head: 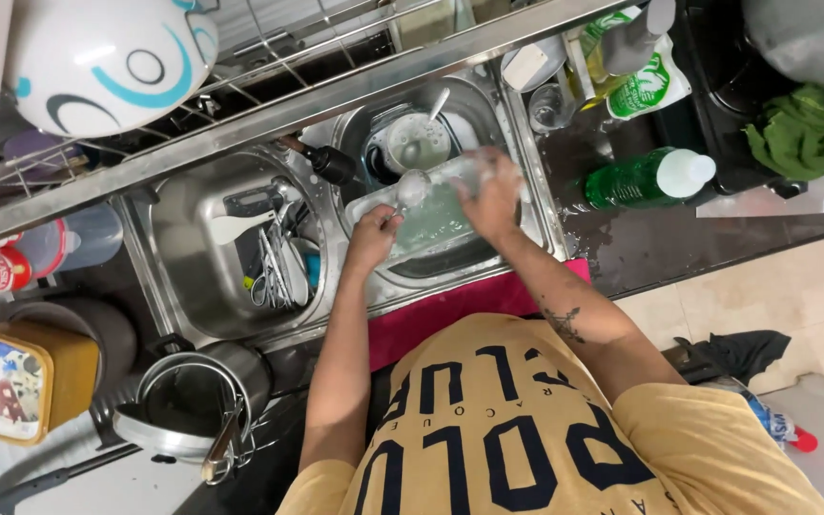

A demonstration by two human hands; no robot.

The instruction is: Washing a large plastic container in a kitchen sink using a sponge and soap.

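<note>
My left hand (pixel 374 238) grips the near left corner of a clear rectangular plastic container (pixel 428 224) with soapy water in it. I hold the container over the right sink basin (pixel 526 205). My right hand (pixel 493 195) is closed on the container's far right side and is blurred. A round spoon head (pixel 412 186) shows just beyond my left fingers; I cannot tell whether that hand also holds it. Behind the container, a white bowl with a spoon in it (pixel 417 143) lies among dirty dishes.
The left basin holds several utensils (pixel 277 269), and a black faucet (pixel 331 164) stands between the basins. A green soap bottle (pixel 646 178), a refill pouch (pixel 639 81) and a green cloth (pixel 808 129) are on the right counter. A lidded pot (pixel 193 401) and a yellow box (pixel 11 381) sit left. A pink towel (pixel 450 310) lies on the front edge.
</note>
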